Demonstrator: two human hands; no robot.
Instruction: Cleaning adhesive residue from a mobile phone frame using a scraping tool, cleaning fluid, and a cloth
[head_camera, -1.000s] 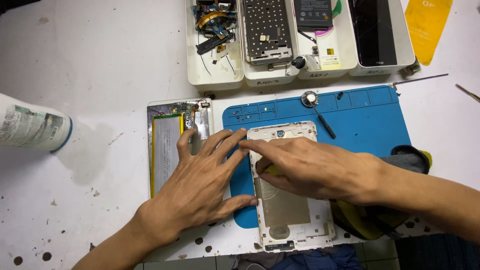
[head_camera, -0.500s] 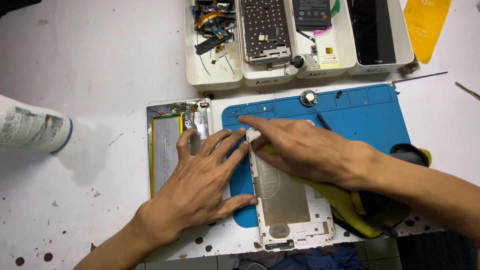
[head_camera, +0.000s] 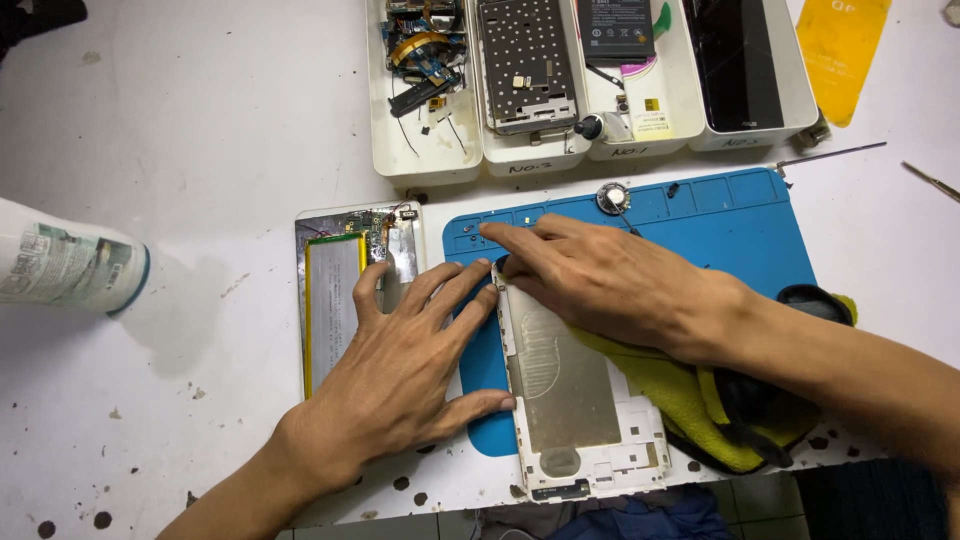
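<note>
Pressing flat, the left hand (head_camera: 400, 365) lies palm down with fingers spread; its grip is fully open and closes on nothing, the fingertips resting at the left edge of a white device frame (head_camera: 575, 395) and the palm lying over the seam between an opened tablet (head_camera: 335, 300) and a blue work mat (head_camera: 720, 225). The right hand (head_camera: 600, 280) lies across the top of the same frame, fingers stretched out and pointing left, pressing a yellow-green cloth (head_camera: 690, 395) down on it; whether the thumb pinches the cloth cannot be told, as it is hidden under the hand. The frame lies face up on the mat with its metal plate showing, its lower end hanging past the mat onto the white bench (head_camera: 200, 150). The cloth trails out to the right under the forearm, dark at its far edge. The opened tablet lies just left of the mat, its silver battery and green board exposed. At the far left a white bottle (head_camera: 65, 268) lies on its side. Along the top stand white trays (head_camera: 425, 150) with phone parts, a perforated metal plate and a dark screen, and a yellow film (head_camera: 838, 45) lies at the right.
</note>
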